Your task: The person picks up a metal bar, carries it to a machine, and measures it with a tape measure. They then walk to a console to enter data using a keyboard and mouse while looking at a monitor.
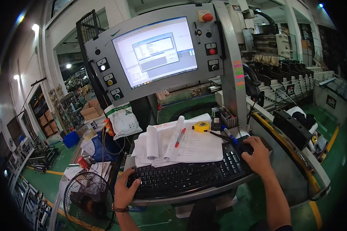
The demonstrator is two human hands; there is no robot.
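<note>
Where the narrow ledge beneath the screen [156, 50] juts toward the person, a black keyboard [181, 177] lies across it, with a dark mouse [243, 145] just past its right end. The two seem set side by side so that both can be reached while facing the display. The left hand [124, 188] rests at the keyboard's left end, thumb spread away from the fingers, palm turned inward and gripping nothing visible. The right hand [259, 157] lies over the mouse, fingers bent forward and thumb apart (whether they squeeze it, I cannot tell, since the hand covers much of it). Both forearms come up from below, the right one angled inward, the left wrist banded.

Behind the keys, curling papers [200, 148] lean back, probably so they can be read from here; a red pen [180, 138] lies on them, with a yellow tape measure [201, 126] at their far edge. Further out, a white bag [123, 120] sits left of the papers, and a fan [88, 200] stands lower left, near the left hand.
</note>
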